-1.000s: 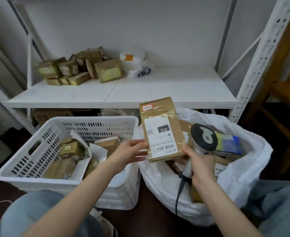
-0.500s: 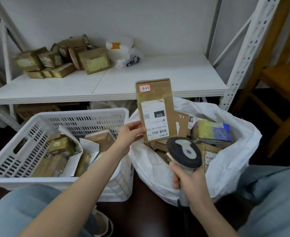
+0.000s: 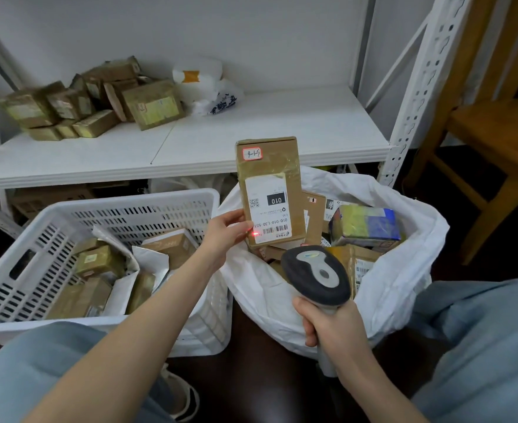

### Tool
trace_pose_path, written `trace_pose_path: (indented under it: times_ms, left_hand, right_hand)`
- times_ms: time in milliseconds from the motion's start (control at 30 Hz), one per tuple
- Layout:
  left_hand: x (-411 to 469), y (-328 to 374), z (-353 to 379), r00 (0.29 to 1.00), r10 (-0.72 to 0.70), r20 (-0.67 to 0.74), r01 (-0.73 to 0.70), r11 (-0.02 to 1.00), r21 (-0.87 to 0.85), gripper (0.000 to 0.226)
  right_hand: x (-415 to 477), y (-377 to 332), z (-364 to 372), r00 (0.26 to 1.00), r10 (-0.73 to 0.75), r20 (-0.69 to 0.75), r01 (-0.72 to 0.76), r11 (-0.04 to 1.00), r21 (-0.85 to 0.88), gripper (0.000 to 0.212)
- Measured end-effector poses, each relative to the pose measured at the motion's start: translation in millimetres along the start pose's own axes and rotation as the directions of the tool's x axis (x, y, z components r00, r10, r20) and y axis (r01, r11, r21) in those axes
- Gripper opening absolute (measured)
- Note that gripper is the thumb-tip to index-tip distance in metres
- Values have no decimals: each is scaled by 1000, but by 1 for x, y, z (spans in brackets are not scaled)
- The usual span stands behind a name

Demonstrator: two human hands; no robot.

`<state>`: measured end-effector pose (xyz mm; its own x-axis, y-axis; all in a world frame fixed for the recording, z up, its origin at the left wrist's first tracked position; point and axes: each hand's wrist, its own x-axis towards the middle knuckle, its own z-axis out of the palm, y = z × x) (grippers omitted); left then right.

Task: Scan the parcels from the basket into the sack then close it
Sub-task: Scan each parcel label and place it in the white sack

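My left hand (image 3: 225, 232) pinches the lower left edge of a brown cardboard parcel (image 3: 269, 178), held upright over the open white sack (image 3: 398, 279). Its white shipping label faces me, and a red scan dot glows beside the barcode. My right hand (image 3: 331, 328) grips the handle of a grey-and-black barcode scanner (image 3: 315, 274), its head pointing at the label from just below. The sack holds several parcels, among them a blue-and-yellow one (image 3: 364, 225). The white slotted basket (image 3: 123, 209) at left holds several brown parcels and white mailers.
A white metal shelf (image 3: 251, 138) runs behind, with a heap of brown parcels (image 3: 92, 99) at its back left and white plastic bags (image 3: 202, 83) beside them. A wooden chair (image 3: 495, 135) stands at right. My knees in light jeans frame the bottom corners.
My right hand pulled the scanner back from beside the parcel to below it and aimed it at the label; a red dot now shows there. The parcel stayed upright in my left hand.
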<state>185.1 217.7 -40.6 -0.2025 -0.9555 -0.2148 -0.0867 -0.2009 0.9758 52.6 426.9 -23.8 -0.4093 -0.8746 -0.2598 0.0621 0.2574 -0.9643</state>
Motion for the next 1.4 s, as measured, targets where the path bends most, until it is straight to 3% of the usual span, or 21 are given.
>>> trace_pose_path:
  times_ms: [533, 767, 1400]
  left_hand:
    - [0, -2, 6, 999, -5, 36, 5, 1000, 13, 40]
    - [3, -1, 5, 999, -11, 36, 11, 1000, 5, 39]
    - [7, -3, 4, 999, -33, 25, 33, 999, -7, 41]
  right_hand:
    - [-9, -10, -3, 999, 28, -18, -29, 999, -41, 45]
    - [-5, -14, -5, 999, 31, 30, -31, 1000, 5, 24]
    - [-6, -8, 0, 999, 15, 29, -14, 999, -38, 36]
